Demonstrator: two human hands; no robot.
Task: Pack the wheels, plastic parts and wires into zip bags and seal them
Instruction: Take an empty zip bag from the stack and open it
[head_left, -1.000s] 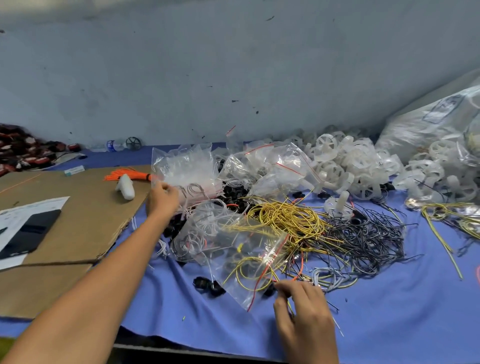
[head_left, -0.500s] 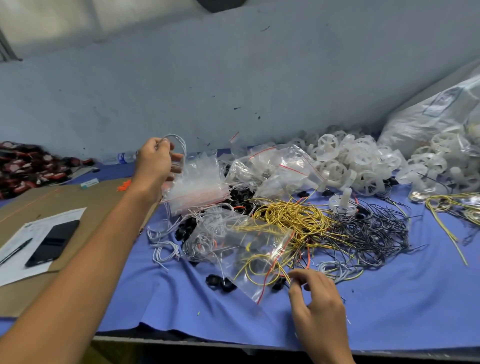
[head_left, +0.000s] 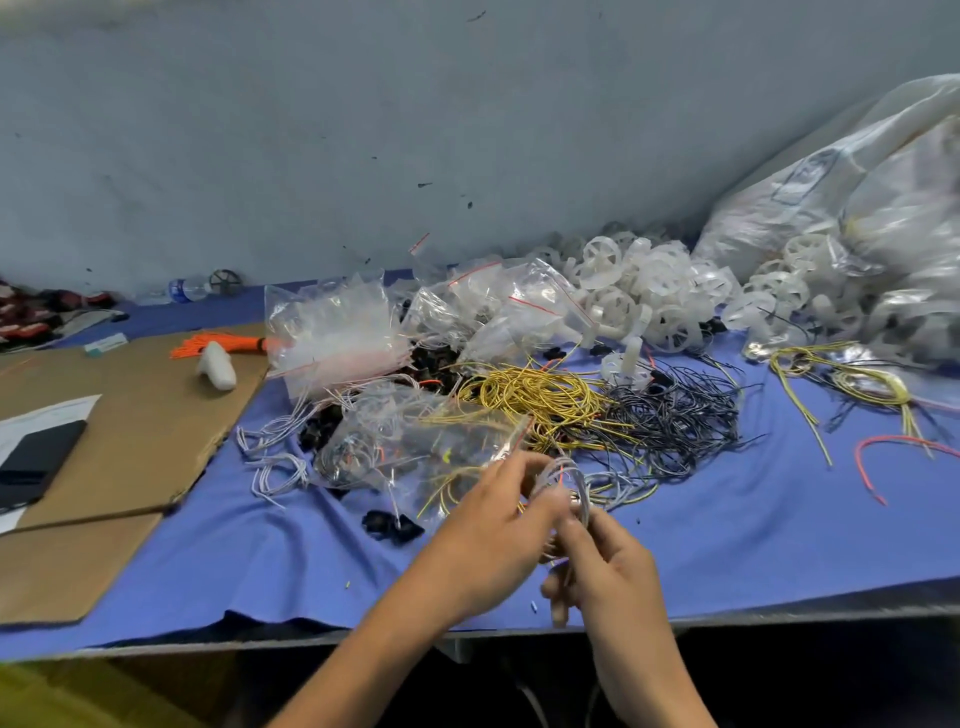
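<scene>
White wire coil (head_left: 569, 480) gripped by left hand (head_left: 493, 535) and right hand (head_left: 608, 566), above worktop (head_left: 727, 545). Wire-bundling step judged underway. Next: coil to be fed into part-filled zip bag (head_left: 415, 447) just beside.

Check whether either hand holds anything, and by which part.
A small coil of white wires, held by both: left hand at its left side, right hand at its lower edge. Blur hides finger detail.
</scene>
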